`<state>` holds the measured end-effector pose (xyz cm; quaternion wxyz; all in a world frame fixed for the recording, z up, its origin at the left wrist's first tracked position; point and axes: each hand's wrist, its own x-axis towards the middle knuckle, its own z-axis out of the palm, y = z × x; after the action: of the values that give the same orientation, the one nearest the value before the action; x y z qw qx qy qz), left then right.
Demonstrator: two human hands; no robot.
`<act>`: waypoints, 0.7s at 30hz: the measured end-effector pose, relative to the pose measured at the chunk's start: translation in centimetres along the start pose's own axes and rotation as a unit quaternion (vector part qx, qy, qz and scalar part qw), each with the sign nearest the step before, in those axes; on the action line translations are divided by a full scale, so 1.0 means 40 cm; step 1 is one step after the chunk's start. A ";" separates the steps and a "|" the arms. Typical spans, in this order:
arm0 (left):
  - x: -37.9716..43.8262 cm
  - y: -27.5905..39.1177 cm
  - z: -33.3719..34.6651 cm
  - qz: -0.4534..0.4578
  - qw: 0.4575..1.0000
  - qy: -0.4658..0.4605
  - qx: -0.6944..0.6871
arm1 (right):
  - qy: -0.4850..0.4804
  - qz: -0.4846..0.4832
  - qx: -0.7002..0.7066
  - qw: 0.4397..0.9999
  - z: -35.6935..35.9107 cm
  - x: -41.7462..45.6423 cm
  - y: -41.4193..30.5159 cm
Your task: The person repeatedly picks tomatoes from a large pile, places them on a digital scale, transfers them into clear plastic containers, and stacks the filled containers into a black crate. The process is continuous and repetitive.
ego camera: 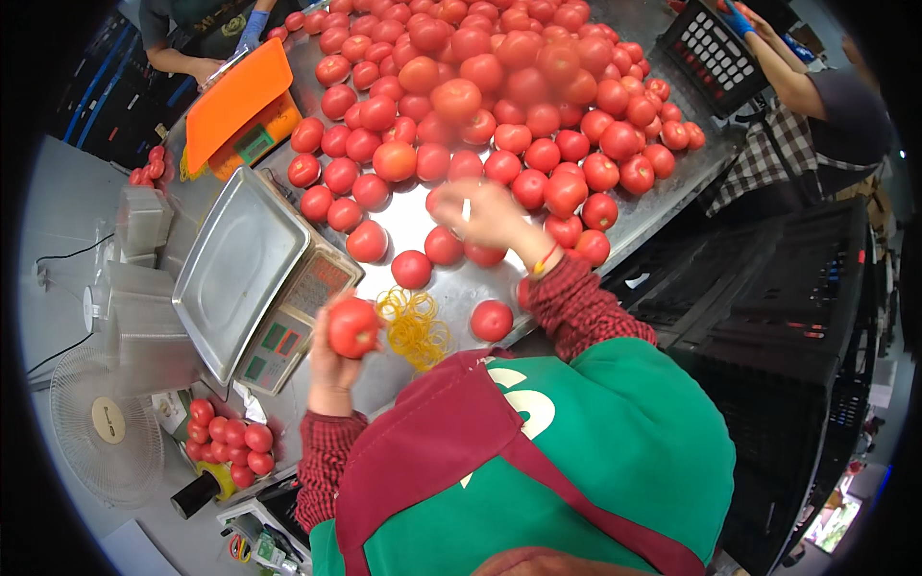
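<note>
A red tomato [353, 328] is held up in my left hand [335, 353], beside the digital scale's keypad. My right hand [479, 212], blurred, reaches over the near edge of a large heap of tomatoes [513, 140]; whether its fingers hold one is hard to tell. The heap lies on a metal table [468, 288]. A single tomato [492, 320] sits apart near the table's front edge. Yellow rubber bands [414, 327] lie in a loose pile between my hands. Left of them stands the scale with its bare metal pan [241, 270].
An orange scale [241, 108] stands at the back left, near a co-worker's arm. Clear plastic containers [144, 324], a fan [108, 425] and grouped tomatoes [230, 439] are at left. Another co-worker holds a black crate [709, 54] at right, above stacked black crates [749, 288].
</note>
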<state>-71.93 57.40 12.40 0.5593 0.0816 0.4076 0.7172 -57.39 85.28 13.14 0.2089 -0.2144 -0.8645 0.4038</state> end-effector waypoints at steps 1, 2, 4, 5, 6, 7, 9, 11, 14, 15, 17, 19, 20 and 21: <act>0.007 0.040 -0.014 0.098 0.986 0.085 0.105 | 0.032 0.022 -0.034 0.999 -0.022 0.017 0.067; 0.013 0.102 -0.046 0.173 0.968 0.084 0.161 | 0.031 0.033 -0.122 0.991 -0.057 0.030 0.088; 0.050 0.189 -0.076 0.303 0.801 0.290 0.428 | 0.090 0.012 -0.167 0.982 -0.068 0.035 0.097; 0.062 0.218 -0.123 0.326 0.703 0.319 0.545 | 0.072 -0.020 -0.163 0.984 -0.060 0.043 0.102; 0.071 0.242 -0.185 0.342 0.587 0.341 0.650 | 0.034 -0.007 -0.175 0.984 -0.031 0.044 0.092; 0.084 0.251 -0.226 0.347 0.457 0.353 0.739 | -0.004 0.006 -0.186 0.982 0.010 0.047 0.080; 0.094 0.244 -0.261 0.327 0.478 0.337 0.743 | -0.066 0.017 -0.298 0.952 0.081 0.060 0.064; 0.097 0.260 -0.265 0.310 0.491 0.330 0.744 | -0.087 0.052 -0.359 0.928 0.125 0.076 0.054; 0.105 0.252 -0.240 0.306 0.514 0.332 0.729 | -0.107 0.069 -0.331 0.935 0.143 0.100 0.080; 0.103 0.248 -0.231 0.314 0.452 0.334 0.765 | -0.107 0.077 -0.322 0.937 0.143 0.107 0.086; 0.091 0.232 -0.198 0.327 0.320 0.332 0.825 | -0.075 0.077 -0.243 0.964 0.129 0.103 0.095; 0.076 0.168 -0.081 0.439 0.460 0.247 0.731 | -0.021 0.077 -0.103 0.991 0.111 0.095 0.076; 0.071 0.113 -0.062 0.411 0.581 0.198 0.674 | 0.002 0.068 -0.052 0.996 0.105 0.084 0.012; 0.064 0.056 -0.039 0.375 0.690 0.147 0.602 | -0.020 0.067 -0.001 0.998 0.104 0.075 -0.054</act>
<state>-75.40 58.77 12.03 0.0078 0.4404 0.7644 0.4708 -62.50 83.12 12.97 0.1634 -0.2642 -0.8525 0.4205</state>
